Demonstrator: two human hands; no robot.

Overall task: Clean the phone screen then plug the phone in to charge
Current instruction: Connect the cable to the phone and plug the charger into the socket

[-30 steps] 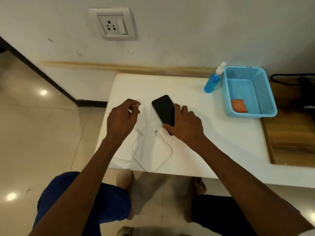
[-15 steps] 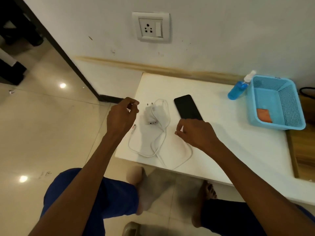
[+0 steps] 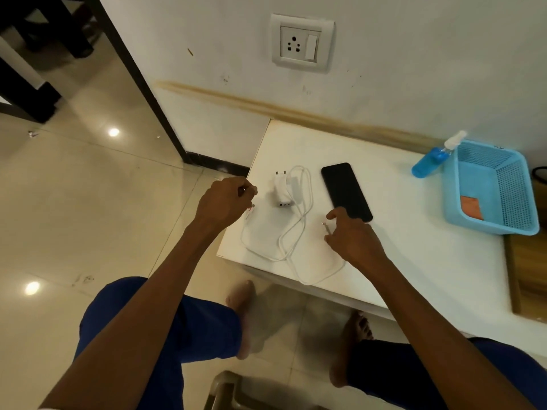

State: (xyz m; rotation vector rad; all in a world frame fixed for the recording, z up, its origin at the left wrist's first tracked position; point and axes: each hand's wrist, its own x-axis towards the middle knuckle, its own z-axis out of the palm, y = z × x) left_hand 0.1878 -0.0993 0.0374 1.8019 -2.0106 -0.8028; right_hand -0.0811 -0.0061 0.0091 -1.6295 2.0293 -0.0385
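A black phone (image 3: 346,190) lies screen up on the white table (image 3: 414,247). Left of it sits a white charger adapter (image 3: 280,189), its white cable (image 3: 291,235) looping toward the table's front edge. My right hand (image 3: 353,236) is just below the phone and pinches the cable's small plug end. My left hand (image 3: 223,202) hovers over the table's left edge beside the adapter, fingers curled with nothing plainly in them. The cable's other plug (image 3: 251,209) shows just under it. A wall socket (image 3: 302,42) is above the table.
A blue spray bottle (image 3: 429,164) lies at the back right, against a blue basket (image 3: 521,202) that holds an orange cloth (image 3: 472,207). A wooden surface (image 3: 527,270) adjoins the table on the right. Tiled floor and my feet are below.
My right hand let go of the phone, drew back and took the cable's plug end. The phone now lies free. The view swung left, bringing the socket to the middle.
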